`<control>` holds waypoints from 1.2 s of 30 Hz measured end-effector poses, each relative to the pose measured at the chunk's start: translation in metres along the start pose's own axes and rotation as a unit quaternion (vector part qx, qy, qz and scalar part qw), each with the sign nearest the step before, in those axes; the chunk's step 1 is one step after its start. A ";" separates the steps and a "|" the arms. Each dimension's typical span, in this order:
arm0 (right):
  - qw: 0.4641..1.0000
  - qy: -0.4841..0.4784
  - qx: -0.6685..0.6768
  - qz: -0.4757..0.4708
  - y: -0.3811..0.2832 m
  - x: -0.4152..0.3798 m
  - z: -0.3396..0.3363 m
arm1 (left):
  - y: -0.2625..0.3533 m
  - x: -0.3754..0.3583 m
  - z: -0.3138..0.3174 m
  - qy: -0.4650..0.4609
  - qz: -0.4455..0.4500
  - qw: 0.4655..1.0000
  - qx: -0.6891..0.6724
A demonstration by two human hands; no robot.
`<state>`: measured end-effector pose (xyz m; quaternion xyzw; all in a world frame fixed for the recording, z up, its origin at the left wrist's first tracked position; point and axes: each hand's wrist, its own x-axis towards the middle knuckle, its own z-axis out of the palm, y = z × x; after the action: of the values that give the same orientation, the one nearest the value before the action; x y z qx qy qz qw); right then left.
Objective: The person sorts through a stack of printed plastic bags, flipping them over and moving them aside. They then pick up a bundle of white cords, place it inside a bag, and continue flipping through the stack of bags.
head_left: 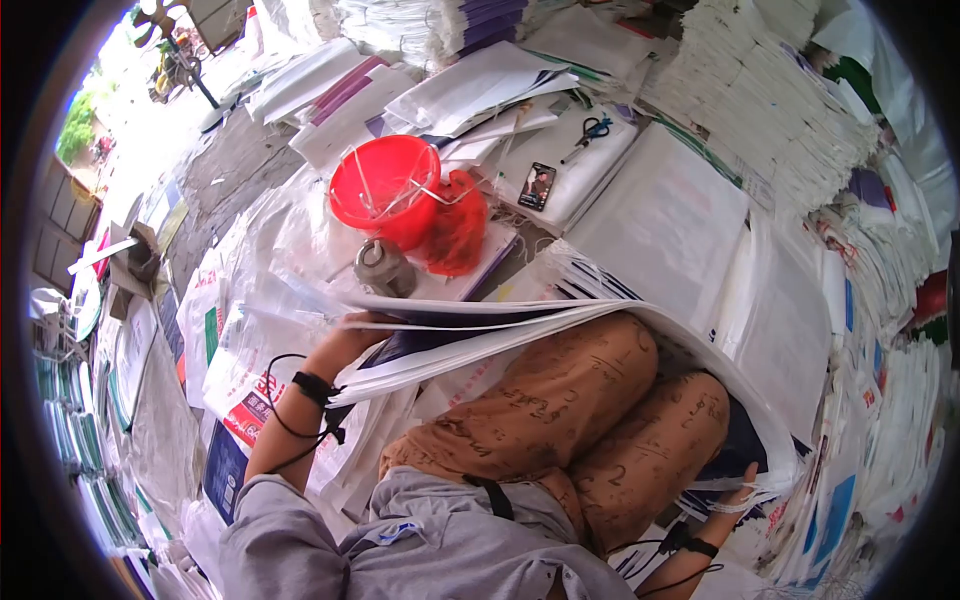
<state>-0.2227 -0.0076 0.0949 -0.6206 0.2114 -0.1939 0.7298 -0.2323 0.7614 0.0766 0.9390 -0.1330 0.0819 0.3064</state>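
Note:
A stack of flat white sacks point(690, 345) with dark blue printed parts lies across my raised knees, bending down on the right. My left hand point(358, 338) is wrapped round the stack's left end, some of its fingers hidden behind the layers. Low on the right, my right hand point(738, 492) grips the other end, where the edges are frayed; its fingers are partly covered. Both wrists wear black bands with cables. Just beyond the left hand stand a grey metal weight-like object point(384, 268) and a red bucket point(385, 185) with white strips in it.
A red plastic bag point(458, 225) sits against the bucket. Farther back, a phone point(537, 187) and scissors point(588, 136) lie on a white pile. Flat white sacks point(655, 225) are spread ahead, with tall stacks point(760, 100) behind. More bundles point(75, 430) line the left side.

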 end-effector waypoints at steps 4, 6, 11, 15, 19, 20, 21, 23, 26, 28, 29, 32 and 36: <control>0.999 -0.009 0.010 0.036 0.002 0.004 -0.008 | 0.040 0.023 -0.018 -0.034 -0.281 0.944 -0.172; 0.998 0.046 -0.015 0.044 0.003 0.002 -0.006 | 0.041 0.026 -0.015 0.012 -0.314 0.917 -0.247; 0.998 0.058 -0.019 0.034 0.007 0.010 -0.016 | 0.027 0.022 -0.002 0.032 -0.316 0.891 -0.325; 0.999 0.032 -0.011 0.017 0.016 0.018 -0.030 | 0.021 0.018 0.006 0.042 -0.318 0.868 -0.379; 0.999 0.034 -0.016 0.010 -0.002 0.003 -0.003 | 0.013 0.010 0.014 0.008 -0.372 0.869 -0.327; 0.999 0.027 -0.007 0.023 -0.003 0.002 -0.003 | 0.013 0.009 0.016 0.007 -0.371 0.869 -0.328; 0.999 0.020 0.002 0.036 -0.004 0.001 -0.003 | 0.014 0.008 0.017 0.000 -0.374 0.878 -0.300; 0.999 0.030 -0.009 0.042 -0.004 0.000 -0.005 | 0.008 0.006 0.023 -0.010 -0.374 0.886 -0.272; 0.998 0.040 -0.016 0.048 -0.006 -0.002 -0.003 | -0.005 0.001 0.033 -0.025 -0.358 0.903 -0.236; 0.998 0.043 -0.012 0.047 -0.006 -0.003 -0.005 | -0.001 0.000 0.036 0.076 -0.226 0.961 -0.143; 0.998 0.047 -0.011 0.043 -0.002 -0.001 -0.009 | -0.001 -0.001 0.038 0.073 -0.224 0.961 -0.145; 0.998 0.041 -0.004 0.052 -0.001 0.000 -0.008 | 0.009 -0.012 0.051 0.028 -0.204 0.970 -0.130; 0.999 0.040 -0.005 0.017 -0.005 -0.003 -0.003 | -0.025 -0.016 0.080 0.088 -0.185 0.972 -0.115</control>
<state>-0.2272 -0.0092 0.0997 -0.6124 0.2522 -0.2053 0.7205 -0.2342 0.7361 -0.0045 0.8950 0.0622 0.0906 0.4324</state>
